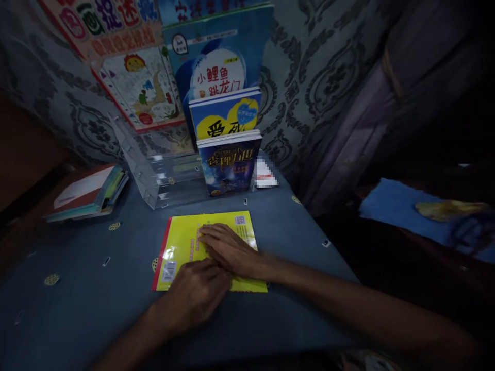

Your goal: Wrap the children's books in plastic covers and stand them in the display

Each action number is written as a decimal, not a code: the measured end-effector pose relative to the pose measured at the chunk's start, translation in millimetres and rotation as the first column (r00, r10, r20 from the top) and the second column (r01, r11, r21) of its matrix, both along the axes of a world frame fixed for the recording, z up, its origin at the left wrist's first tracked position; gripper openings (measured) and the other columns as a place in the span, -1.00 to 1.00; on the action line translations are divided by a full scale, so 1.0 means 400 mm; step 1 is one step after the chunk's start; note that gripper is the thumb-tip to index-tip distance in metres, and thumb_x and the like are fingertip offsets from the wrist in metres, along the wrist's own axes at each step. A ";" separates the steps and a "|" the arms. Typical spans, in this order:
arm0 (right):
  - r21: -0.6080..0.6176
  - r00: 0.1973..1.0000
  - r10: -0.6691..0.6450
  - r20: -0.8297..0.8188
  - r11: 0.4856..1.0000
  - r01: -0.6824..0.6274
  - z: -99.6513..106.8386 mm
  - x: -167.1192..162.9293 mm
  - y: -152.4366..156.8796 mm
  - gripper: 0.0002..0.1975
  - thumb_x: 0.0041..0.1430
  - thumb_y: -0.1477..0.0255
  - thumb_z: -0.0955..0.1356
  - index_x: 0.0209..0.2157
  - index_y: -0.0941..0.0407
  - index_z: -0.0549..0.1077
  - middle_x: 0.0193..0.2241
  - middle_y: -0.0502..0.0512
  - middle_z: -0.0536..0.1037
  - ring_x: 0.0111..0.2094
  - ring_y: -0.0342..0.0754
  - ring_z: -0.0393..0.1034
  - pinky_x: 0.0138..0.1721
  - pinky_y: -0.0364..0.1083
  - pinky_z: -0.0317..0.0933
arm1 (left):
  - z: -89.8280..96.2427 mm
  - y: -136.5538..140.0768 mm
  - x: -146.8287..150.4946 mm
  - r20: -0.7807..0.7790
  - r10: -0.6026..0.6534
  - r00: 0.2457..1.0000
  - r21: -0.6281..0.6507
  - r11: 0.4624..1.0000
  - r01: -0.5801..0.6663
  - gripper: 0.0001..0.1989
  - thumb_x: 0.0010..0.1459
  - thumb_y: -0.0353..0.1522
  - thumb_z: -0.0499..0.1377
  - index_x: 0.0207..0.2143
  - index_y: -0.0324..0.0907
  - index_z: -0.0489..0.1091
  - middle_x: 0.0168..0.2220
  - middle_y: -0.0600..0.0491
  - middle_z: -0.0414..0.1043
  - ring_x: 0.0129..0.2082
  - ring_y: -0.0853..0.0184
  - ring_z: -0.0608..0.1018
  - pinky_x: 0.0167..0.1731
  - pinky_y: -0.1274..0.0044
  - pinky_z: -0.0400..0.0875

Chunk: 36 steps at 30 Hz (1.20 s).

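A yellow book [183, 239] with a red spine lies flat on the table, back cover up, showing a barcode and a QR code. My right hand [228, 250] rests palm down across its middle, fingers stretched out flat. Close against that hand's wrist, my left hand [201, 288] is closed over the book's near edge. Its fingers curl under, so whatever they might hold is hidden.
Behind the book stands a clear acrylic rack [143, 170] holding several upright books, including a dark blue book [230, 167] in front. A stack of books [85, 193] lies at the left. A blue cloth [402, 208] sits beyond the table's right edge.
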State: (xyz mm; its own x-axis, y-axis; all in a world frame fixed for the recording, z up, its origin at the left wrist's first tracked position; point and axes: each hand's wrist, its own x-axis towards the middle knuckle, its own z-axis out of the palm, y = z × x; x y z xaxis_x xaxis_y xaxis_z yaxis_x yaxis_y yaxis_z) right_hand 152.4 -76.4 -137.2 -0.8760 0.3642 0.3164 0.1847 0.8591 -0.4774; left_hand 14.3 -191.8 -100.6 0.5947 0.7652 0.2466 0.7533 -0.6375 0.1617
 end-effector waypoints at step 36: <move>0.061 0.996 -0.037 0.086 0.998 0.032 0.001 0.225 0.060 -0.58 0.43 0.41 0.23 0.24 0.22 0.33 0.29 0.32 0.38 0.38 0.09 0.12 0.43 0.16 -0.12 | -0.198 0.099 -0.016 -0.169 0.422 0.891 0.283 0.886 -0.366 -0.37 0.37 -0.31 0.02 0.45 -0.06 -0.02 0.37 -0.16 0.23 0.35 0.03 0.31 0.17 0.15 0.32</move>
State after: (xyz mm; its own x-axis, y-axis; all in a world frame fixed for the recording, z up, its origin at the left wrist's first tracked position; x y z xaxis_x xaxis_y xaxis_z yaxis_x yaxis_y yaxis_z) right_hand 242.5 -52.4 -136.7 -0.8885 0.3773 0.2614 0.2530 0.8778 -0.4069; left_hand 7.8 -152.1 -179.9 0.3157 0.8826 0.3485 0.9480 -0.2777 -0.1553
